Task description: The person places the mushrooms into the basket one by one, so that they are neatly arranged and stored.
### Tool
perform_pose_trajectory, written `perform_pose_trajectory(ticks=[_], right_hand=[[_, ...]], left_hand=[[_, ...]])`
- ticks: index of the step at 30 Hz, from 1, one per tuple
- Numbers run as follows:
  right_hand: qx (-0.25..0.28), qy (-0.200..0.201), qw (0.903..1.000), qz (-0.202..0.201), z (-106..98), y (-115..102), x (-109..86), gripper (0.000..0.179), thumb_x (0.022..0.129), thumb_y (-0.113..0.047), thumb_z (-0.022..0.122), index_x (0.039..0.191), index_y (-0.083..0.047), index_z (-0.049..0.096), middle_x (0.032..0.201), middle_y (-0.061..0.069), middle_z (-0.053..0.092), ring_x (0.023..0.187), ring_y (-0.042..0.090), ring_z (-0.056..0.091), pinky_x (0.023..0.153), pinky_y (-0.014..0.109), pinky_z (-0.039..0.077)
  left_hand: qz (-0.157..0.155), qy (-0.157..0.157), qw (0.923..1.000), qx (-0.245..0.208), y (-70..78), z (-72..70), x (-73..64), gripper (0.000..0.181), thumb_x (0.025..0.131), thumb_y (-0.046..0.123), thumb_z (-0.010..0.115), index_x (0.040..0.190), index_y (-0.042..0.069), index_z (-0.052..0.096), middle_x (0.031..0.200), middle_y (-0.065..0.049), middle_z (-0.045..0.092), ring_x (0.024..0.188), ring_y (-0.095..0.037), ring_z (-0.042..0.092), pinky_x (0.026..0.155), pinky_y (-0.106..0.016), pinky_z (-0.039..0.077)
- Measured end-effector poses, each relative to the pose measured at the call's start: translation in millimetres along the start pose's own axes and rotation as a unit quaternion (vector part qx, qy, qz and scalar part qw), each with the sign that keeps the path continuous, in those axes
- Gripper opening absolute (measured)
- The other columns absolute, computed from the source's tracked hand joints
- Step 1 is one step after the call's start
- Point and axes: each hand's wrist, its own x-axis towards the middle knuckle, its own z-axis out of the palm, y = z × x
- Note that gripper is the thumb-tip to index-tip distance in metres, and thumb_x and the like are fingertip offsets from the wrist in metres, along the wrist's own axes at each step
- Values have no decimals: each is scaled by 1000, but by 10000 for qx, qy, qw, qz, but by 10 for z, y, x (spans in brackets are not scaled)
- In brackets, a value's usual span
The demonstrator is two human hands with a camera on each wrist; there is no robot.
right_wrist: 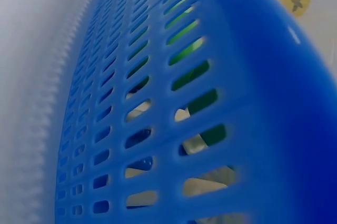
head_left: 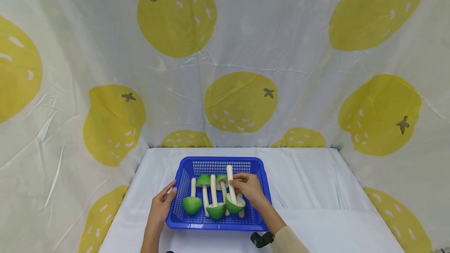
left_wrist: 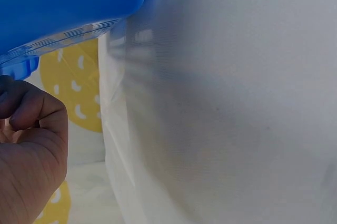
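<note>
A blue plastic basket (head_left: 218, 226) with slotted walls holds several mushrooms with green caps and white stems. Its left rim is held by my left hand (head_left: 160, 208), thumb and fingers at the edge. In the left wrist view, that hand (left_wrist: 31, 150) has bent fingers below the basket's side (left_wrist: 68, 8). Inside the basket at the right, my right hand (head_left: 250, 190) pinches the stem of a mushroom (head_left: 234, 205), its cap toward me. Beside it lies another mushroom (head_left: 216, 211). The right wrist view shows only the basket wall (right_wrist: 158, 103) close up; the right hand is hidden there.
A white cloth (head_left: 309, 182) covers the table under the basket. Curtains with yellow lemon prints (head_left: 240, 102) stand behind and along both sides. A mushroom (head_left: 192, 205) lies at the basket's left, and others lie with caps pointing away.
</note>
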Motion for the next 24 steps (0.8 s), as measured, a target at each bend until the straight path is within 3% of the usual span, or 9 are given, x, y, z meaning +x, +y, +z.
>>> perform_pose_trajectory(ticks=[18, 24], right_hand=[[-226, -176, 9996, 44, 58, 146, 53, 30, 84, -19, 75, 106, 0, 69, 90, 11, 68, 72, 18, 69, 66, 34, 58], [-557, -275, 9980, 145, 36, 206, 49, 31, 85, -19, 74, 107, 1, 68, 91, 10, 69, 71, 18, 69, 65, 34, 57]], left_hand=[[-5, -39, 10000, -52, 42, 5, -2, 51, 90, 53, 62, 136, 32, 57, 75, -3, 57, 67, -15, 53, 60, -26, 46], [12, -31, 10000, -58, 23, 5, -9, 49, 90, 53, 61, 135, 32, 58, 77, -4, 60, 69, -15, 56, 60, -26, 48]])
